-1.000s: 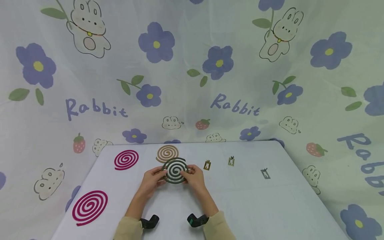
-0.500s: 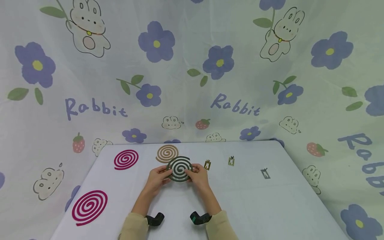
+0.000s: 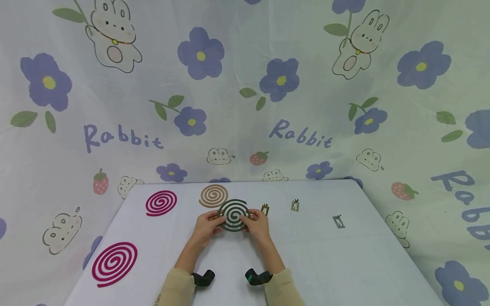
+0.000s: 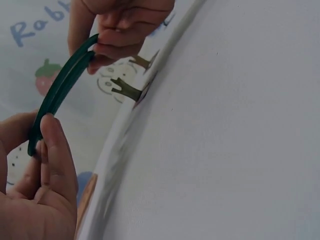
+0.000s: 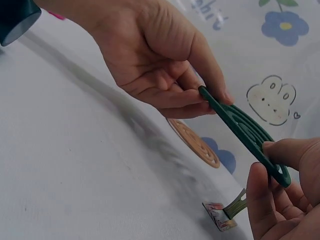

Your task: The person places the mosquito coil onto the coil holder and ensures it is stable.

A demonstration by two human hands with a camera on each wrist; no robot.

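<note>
A dark green mosquito coil (image 3: 234,215) is held up over the table between both hands, its spiral face toward the head camera. My left hand (image 3: 206,229) pinches its left edge between thumb and fingers. On the opposite edge, my right hand (image 3: 259,225) grips it the same way, thumb on the near face. The left wrist view has the coil (image 4: 62,82) nearly edge-on, raised above the tabletop. From the right wrist, the coil (image 5: 242,132) appears tilted, with several rings visible. Fingers behind the coil are partly hidden in the head view.
Two magenta coils (image 3: 161,203) lie on the left of the white table (image 3: 344,263), one behind the other. A tan coil (image 3: 213,196) lies behind the hands. Small metal coil stands, two gold (image 3: 295,205) and one silver (image 3: 338,221), are toward the right. A printed curtain hangs behind.
Both hands have shifted right together with the green coil, which now overlaps the tan coil less. The right fingers now partly cover the nearest gold stand. The grip looks the same.
</note>
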